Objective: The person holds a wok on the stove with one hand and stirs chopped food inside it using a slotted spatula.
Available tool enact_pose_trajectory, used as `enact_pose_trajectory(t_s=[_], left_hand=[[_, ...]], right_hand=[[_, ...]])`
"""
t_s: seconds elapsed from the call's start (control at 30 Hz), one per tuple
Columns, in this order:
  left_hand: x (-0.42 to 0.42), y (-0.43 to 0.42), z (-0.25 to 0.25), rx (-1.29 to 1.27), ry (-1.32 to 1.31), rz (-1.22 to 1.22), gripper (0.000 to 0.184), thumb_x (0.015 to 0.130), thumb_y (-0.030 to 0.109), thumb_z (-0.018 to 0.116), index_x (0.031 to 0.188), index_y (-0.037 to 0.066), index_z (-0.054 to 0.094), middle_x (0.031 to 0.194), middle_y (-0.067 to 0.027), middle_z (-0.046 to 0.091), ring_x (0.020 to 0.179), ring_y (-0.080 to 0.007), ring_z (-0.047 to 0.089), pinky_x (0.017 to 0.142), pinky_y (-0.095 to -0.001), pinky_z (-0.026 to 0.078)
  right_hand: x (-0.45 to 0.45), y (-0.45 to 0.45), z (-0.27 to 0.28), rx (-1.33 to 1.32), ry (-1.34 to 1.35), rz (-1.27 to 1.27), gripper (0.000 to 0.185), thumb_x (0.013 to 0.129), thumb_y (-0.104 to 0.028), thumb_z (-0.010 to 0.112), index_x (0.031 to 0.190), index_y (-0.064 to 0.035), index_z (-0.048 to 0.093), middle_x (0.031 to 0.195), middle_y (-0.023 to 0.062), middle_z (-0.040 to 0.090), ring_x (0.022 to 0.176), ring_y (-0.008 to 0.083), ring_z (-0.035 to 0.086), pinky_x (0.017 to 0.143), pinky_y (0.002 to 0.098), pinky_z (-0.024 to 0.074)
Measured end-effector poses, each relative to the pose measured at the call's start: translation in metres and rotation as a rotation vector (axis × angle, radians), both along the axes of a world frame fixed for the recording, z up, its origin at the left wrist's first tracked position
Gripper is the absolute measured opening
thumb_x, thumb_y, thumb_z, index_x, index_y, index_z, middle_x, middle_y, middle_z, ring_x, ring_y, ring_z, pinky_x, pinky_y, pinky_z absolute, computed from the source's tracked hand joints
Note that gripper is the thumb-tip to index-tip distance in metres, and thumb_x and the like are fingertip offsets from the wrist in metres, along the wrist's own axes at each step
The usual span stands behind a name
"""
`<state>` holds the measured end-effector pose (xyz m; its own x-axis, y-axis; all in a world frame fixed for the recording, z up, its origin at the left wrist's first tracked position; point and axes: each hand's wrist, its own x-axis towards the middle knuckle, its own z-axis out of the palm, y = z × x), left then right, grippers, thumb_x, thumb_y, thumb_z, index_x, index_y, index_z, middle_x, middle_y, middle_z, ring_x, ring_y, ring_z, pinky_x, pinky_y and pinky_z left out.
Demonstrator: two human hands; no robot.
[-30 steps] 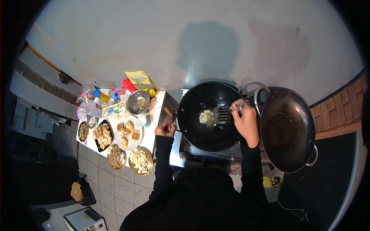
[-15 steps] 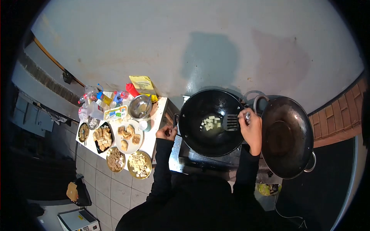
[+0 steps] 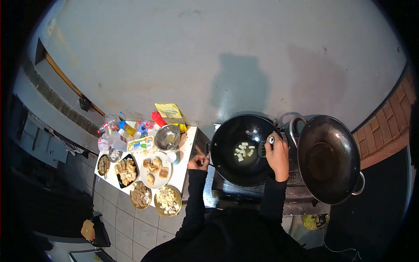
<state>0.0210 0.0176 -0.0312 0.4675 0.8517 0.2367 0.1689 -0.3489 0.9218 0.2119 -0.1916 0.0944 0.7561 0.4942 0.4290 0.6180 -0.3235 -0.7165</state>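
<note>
A black wok (image 3: 231, 170) sits on the stove (image 3: 235, 195), with several pale cubes (image 3: 241, 151), perhaps tofu, lying in a little oil at its middle. My right hand (image 3: 278, 158) is closed around the handle of a dark slotted spatula (image 3: 262, 149). The spatula's blade is inside the wok, just right of the cubes, partly hidden by my hand. At the wok's left side, my left hand (image 3: 199, 163) is closed on the wok's loop handle (image 3: 207, 149).
A second, larger wok (image 3: 327, 183) rests to the right. On the white table (image 3: 188, 144) at left stand a plate of browned pieces (image 3: 148, 168), a bowl of pale cubes (image 3: 168, 201), a bowl of brown pieces (image 3: 140, 195), a black tray (image 3: 126, 171), a metal bowl (image 3: 167, 137) and bottles.
The spatula has turned in my right hand, its blade now lower and more hidden. The cubes have shifted slightly within the wok. My left hand stays at the handle; the whole view has shifted.
</note>
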Motion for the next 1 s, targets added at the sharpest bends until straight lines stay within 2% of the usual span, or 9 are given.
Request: enact_pose_trajectory(t_s=[0.1,0.23,0.3,0.37,0.57,0.73,0.8,0.93,1.0], left_hand=[[0.002,-0.001,0.0,0.095,-0.081,-0.012,0.018,0.081,0.013,0.076,0.079,-0.001,0.065,0.059,0.0044,0.048,0.055,-0.0031,0.042,0.051,-0.0203,0.036],[-0.004,-0.002,0.006,0.029,0.078,-0.008,0.021,0.083,0.017,0.076,0.087,-0.003,0.07,0.061,0.0013,0.052,0.06,-0.0076,0.048,0.056,-0.0242,0.041],[-0.003,-0.003,0.013,0.043,0.096,0.01,0.021,0.083,0.017,0.075,0.087,-0.003,0.07,0.061,0.001,0.052,0.06,-0.0076,0.048,0.056,-0.0242,0.041],[-0.003,-0.006,0.013,0.048,0.121,0.016,0.02,0.083,0.017,0.074,0.087,-0.002,0.071,0.06,0.0008,0.052,0.059,-0.0077,0.048,0.055,-0.0243,0.041],[-0.001,-0.005,0.025,0.161,0.1,0.019,0.022,0.08,0.018,0.076,0.075,0.0,0.065,0.058,0.0005,0.051,0.054,-0.0073,0.044,0.052,-0.0244,0.039],[-0.002,-0.004,0.027,0.154,0.087,0.013,0.024,0.08,0.018,0.075,0.073,0.0,0.063,0.057,-0.0002,0.049,0.053,-0.0078,0.044,0.052,-0.0257,0.04],[-0.001,-0.003,0.028,0.158,0.128,0.007,0.023,0.08,0.018,0.075,0.074,-0.001,0.064,0.057,-0.0005,0.049,0.054,-0.0075,0.044,0.052,-0.0256,0.041],[-0.001,-0.003,0.028,0.115,0.134,0.002,0.021,0.081,0.017,0.074,0.076,-0.001,0.064,0.057,-0.0001,0.049,0.054,-0.007,0.044,0.052,-0.0249,0.04],[-0.001,-0.005,0.031,0.088,0.118,0.006,0.02,0.081,0.016,0.074,0.077,-0.001,0.065,0.058,0.0001,0.049,0.054,-0.0069,0.044,0.051,-0.0246,0.04]], right_hand=[[0.0,0.005,-0.003,0.052,-0.002,0.006,0.008,0.086,-0.005,0.056,0.084,0.0024,0.052,0.08,0.0227,0.06,0.076,0.0463,0.057,0.064,0.049,0.044],[-0.002,0.002,0.006,0.153,0.067,-0.043,0.009,0.086,-0.005,0.056,0.083,0.0026,0.053,0.079,0.0231,0.06,0.074,0.0456,0.057,0.063,0.0487,0.0442],[-0.004,0.001,0.009,0.112,-0.09,-0.107,0.007,0.084,-0.004,0.056,0.083,0.0018,0.053,0.078,0.0229,0.06,0.074,0.0455,0.058,0.063,0.0494,0.044],[-0.002,0.002,-0.001,0.022,-0.059,-0.1,0.005,0.082,-0.002,0.057,0.083,0.0006,0.053,0.08,0.0221,0.061,0.078,0.0457,0.059,0.065,0.0513,0.0438],[0.002,0.001,-0.004,0.18,0.084,0.003,0.007,0.086,-0.004,0.057,0.084,0.0022,0.055,0.077,0.0245,0.058,0.076,0.0457,0.058,0.063,0.0484,0.0441],[-0.003,0.002,0.0,0.034,-0.082,-0.096,0.003,0.084,0.002,0.054,0.081,0.0024,0.052,0.076,0.022,0.058,0.073,0.043,0.058,0.063,0.0448,0.0444],[-0.002,0.005,-0.007,0.012,-0.077,-0.047,0.009,0.083,-0.006,0.057,0.088,0.0006,0.053,0.084,0.023,0.061,0.078,0.0457,0.058,0.065,0.052,0.0447],[-0.006,0.009,-0.001,0.078,-0.012,-0.009,0.004,0.085,0.0,0.054,0.081,0.0018,0.052,0.073,0.0234,0.056,0.07,0.0443,0.056,0.06,0.0465,0.0428],[-0.005,0.005,0.003,0.108,0.04,0.008,0.007,0.084,-0.006,0.056,0.085,0.0003,0.054,0.08,0.0242,0.061,0.079,0.0469,0.058,0.065,0.0522,0.0444]])
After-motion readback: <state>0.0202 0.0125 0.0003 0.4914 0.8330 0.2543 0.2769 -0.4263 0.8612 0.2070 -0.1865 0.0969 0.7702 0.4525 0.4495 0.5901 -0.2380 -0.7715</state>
